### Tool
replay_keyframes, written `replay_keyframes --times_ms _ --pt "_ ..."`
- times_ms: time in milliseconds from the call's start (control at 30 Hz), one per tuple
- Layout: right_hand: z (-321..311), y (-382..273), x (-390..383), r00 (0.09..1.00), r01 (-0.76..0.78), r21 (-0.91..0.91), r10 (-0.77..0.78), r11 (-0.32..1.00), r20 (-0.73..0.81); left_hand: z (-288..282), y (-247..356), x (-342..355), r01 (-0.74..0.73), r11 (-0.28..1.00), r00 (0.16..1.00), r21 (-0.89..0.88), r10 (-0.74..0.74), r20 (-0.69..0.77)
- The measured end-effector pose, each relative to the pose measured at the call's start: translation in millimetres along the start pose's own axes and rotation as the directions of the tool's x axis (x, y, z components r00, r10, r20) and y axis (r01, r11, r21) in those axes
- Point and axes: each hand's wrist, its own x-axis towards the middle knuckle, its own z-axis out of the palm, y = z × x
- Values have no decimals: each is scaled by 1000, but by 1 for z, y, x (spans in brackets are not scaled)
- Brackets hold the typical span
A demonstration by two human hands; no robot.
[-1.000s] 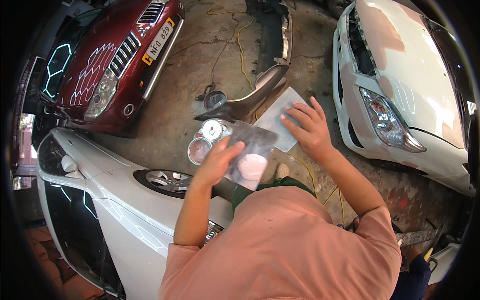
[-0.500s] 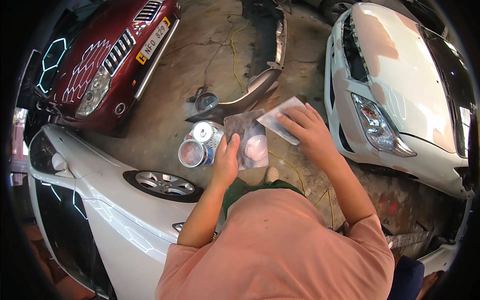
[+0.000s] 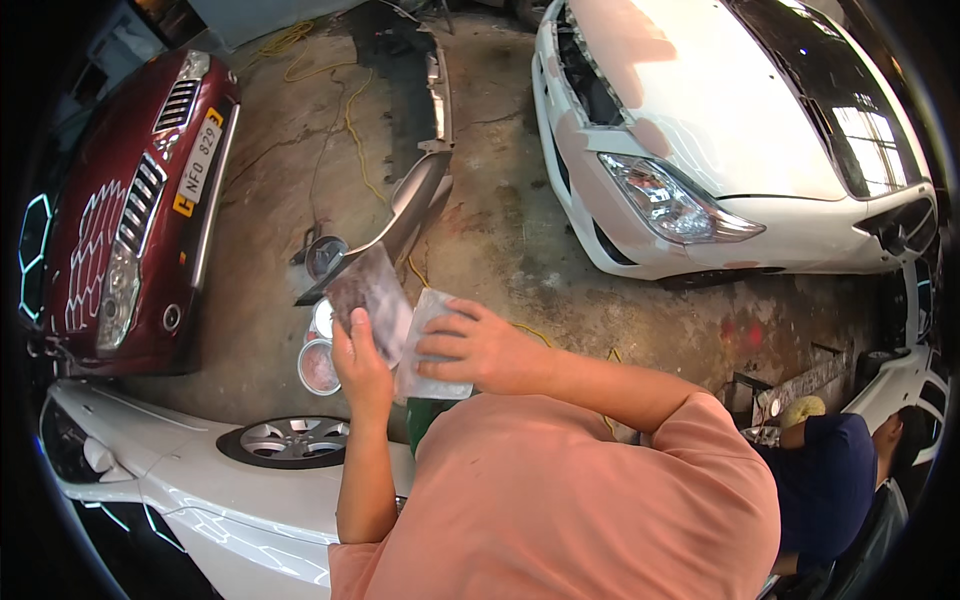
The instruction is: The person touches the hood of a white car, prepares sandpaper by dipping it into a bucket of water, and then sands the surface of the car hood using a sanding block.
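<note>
Since a moment earlier, the left hand (image 3: 362,365) had tilted the flat smeared grey board (image 3: 371,296) up, fingers gripping its lower edge, while the right hand (image 3: 480,345) clasped the pale rectangular sheet (image 3: 428,345) against it above the concrete floor (image 3: 520,240).

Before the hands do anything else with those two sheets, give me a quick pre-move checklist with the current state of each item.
1. Left hand grips the dark smeared sheet: ok, fingers wrapped on its lower edge.
2. Right hand holds the pale sheet: ok, fingers lie across it.
3. Sheets separated: not ok, their edges overlap between the hands.
4. Open tins on the floor upright: ok, two round tins stand below the sheets.
5. Contents of the tins usable: cannot tell.
6. Space to the right free: not ok, a person in a dark blue shirt crouches close by.
</note>
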Motion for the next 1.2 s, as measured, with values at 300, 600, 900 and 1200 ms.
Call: replay_keyframes --times_ms 300,600,900,1200 --pt "-26 -18 7 981 -66 388 131 920 -144 -8 -11 3 208 814 966 -542 -259 -18" --pt "18 18 -30 964 -263 239 264 935 27 -4 -24 -23 347 549 875 -761 -481 52" --pt "29 35 1 606 137 946 781 -292 153 1 -34 -18 441 569 874 -694 -449 188" --pt "-10 -2 -13 814 -244 841 574 483 -93 -22 -46 -10 381 560 885 -735 -452 114"
